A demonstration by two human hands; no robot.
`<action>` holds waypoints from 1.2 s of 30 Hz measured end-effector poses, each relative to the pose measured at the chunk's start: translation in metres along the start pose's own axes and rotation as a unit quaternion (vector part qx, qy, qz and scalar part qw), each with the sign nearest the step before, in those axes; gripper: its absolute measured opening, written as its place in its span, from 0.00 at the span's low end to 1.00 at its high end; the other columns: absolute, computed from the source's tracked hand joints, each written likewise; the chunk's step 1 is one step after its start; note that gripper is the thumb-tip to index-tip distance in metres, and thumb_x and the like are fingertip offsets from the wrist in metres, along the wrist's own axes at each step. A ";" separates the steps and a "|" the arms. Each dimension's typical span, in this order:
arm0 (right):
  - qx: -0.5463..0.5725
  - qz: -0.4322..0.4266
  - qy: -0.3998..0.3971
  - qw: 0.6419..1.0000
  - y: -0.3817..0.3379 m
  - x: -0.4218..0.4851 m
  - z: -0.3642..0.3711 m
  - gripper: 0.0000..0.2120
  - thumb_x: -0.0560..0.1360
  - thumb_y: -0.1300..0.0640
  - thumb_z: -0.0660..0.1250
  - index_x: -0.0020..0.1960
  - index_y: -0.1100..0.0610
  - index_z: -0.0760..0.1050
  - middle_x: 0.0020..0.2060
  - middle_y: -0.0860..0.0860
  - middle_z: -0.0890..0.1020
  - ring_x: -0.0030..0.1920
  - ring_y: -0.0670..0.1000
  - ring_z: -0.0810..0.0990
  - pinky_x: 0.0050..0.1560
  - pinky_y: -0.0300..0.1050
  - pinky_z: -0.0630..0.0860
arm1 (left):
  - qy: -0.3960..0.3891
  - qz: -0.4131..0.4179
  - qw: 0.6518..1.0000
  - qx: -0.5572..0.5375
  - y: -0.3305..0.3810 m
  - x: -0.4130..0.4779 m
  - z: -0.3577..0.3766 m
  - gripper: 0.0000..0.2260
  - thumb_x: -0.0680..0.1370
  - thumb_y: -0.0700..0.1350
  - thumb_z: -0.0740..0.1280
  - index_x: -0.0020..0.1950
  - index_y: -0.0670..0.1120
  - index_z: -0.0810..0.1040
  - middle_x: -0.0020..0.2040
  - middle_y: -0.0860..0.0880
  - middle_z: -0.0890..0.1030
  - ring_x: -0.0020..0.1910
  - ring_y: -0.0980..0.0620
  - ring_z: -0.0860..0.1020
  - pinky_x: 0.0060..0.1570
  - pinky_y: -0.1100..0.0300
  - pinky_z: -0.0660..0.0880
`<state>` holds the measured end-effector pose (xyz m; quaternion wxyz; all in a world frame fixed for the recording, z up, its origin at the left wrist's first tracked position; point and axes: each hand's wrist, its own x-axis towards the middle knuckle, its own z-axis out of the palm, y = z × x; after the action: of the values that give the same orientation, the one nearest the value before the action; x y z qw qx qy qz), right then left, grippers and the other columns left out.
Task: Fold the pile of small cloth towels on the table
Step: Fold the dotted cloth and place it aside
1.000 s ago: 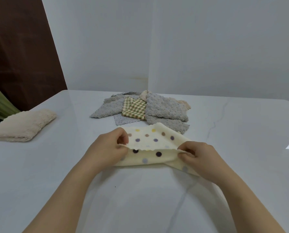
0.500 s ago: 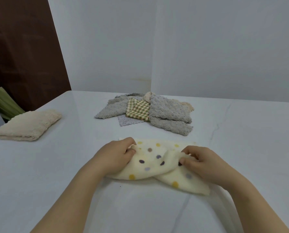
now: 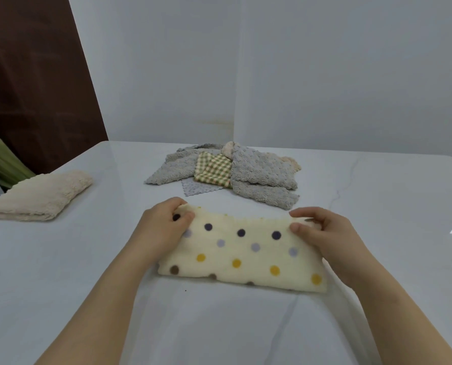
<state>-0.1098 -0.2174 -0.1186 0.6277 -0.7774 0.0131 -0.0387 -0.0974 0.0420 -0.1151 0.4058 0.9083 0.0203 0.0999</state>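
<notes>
**Both hands pinch the far corners of the dotted towel**

Head view. A cream rectangular fleece towel with purple, yellow and brown dots (image 3: 240, 256) lies folded flat on the glossy white marble-look table (image 3: 219, 325), in the middle of the view. Its folded edge faces 6 o'clock and its scalloped open edges face 12.

The left hand (image 3: 164, 227) pinches the towel's corner at 10 o'clock, thumb on top and fingers curled over the edge. The right hand (image 3: 325, 238) pinches the corner at 2 o'clock the same way. The two hands are well apart, one at each end.

Beyond the towel, toward 12 o'clock, sits the loose pile of small grey fluffy cloth towels (image 3: 261, 172), with a yellow-and-green checked cloth (image 3: 214, 171) on top. Toward 9 o'clock, near the table's edge, rests a folded beige fluffy towel (image 3: 38, 196). Behind it, at 10 o'clock, are long green leaves (image 3: 1, 162) and a dark brown panel (image 3: 35, 75).
</notes>
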 end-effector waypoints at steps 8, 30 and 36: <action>-0.203 -0.014 0.079 0.976 0.020 0.006 0.009 0.06 0.73 0.60 0.66 0.47 0.51 0.77 0.34 0.43 0.76 0.39 0.47 0.73 0.37 0.29 0.66 | 0.044 -0.027 0.996 0.078 -0.015 0.005 0.017 0.03 0.77 0.47 0.63 0.49 0.50 0.75 0.33 0.59 0.72 0.43 0.51 0.71 0.41 0.60 0.65; -0.410 -0.018 0.085 0.908 0.032 0.027 0.012 0.06 0.76 0.53 0.61 0.50 0.50 0.76 0.56 0.48 0.77 0.61 0.56 0.68 0.55 0.47 0.63 | 0.009 -0.043 0.972 0.232 -0.018 0.015 0.037 0.14 0.80 0.49 0.56 0.64 0.53 0.72 0.64 0.53 0.73 0.65 0.48 0.64 0.44 0.57 0.66; -0.410 -0.016 0.085 0.908 0.032 0.027 0.011 0.05 0.75 0.53 0.62 0.47 0.48 0.76 0.51 0.49 0.78 0.57 0.56 0.71 0.52 0.46 0.63 | 0.003 -0.031 0.980 0.194 -0.020 0.018 0.034 0.10 0.78 0.48 0.58 0.56 0.54 0.76 0.55 0.51 0.76 0.58 0.49 0.71 0.44 0.58 0.68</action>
<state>-0.0811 -0.2151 -0.1514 0.2489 -0.9602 0.0685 -0.1064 -0.0721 0.0328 -0.1495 0.2243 0.9684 0.0689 0.0838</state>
